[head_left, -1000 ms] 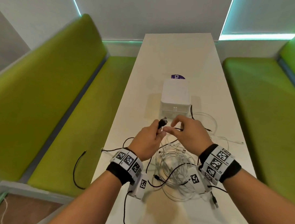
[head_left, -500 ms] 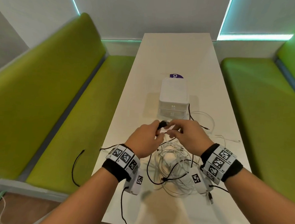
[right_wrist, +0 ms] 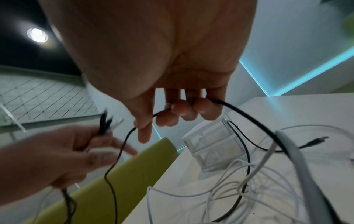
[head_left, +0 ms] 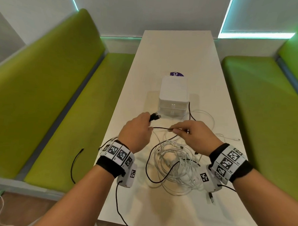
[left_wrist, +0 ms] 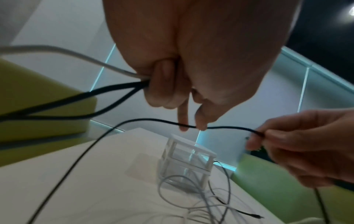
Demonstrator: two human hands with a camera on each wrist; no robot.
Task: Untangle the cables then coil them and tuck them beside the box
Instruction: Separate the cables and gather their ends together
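A tangle of white cables (head_left: 175, 163) and black cables lies on the white table (head_left: 178, 51) in front of a white box (head_left: 173, 95). My left hand (head_left: 137, 129) grips black plug ends (head_left: 155, 116) together with a white cable (left_wrist: 76, 56), raised above the table. My right hand (head_left: 193, 133) pinches a thin black cable (head_left: 161, 128) that stretches between both hands; it also shows in the left wrist view (left_wrist: 226, 128) and the right wrist view (right_wrist: 122, 145). The box (right_wrist: 212, 145) stands just beyond my fingers.
Green benches (head_left: 48, 84) flank the table on both sides. A purple sticker (head_left: 176, 74) lies behind the box. A black cable end (head_left: 76, 159) hangs off the table's left edge, and a white cable (head_left: 229, 137) trails right.
My hands have drawn apart, the right one sliding rightwards along the black cable, so a taut stretch now spans between them. The left hand keeps hold of the plugs.
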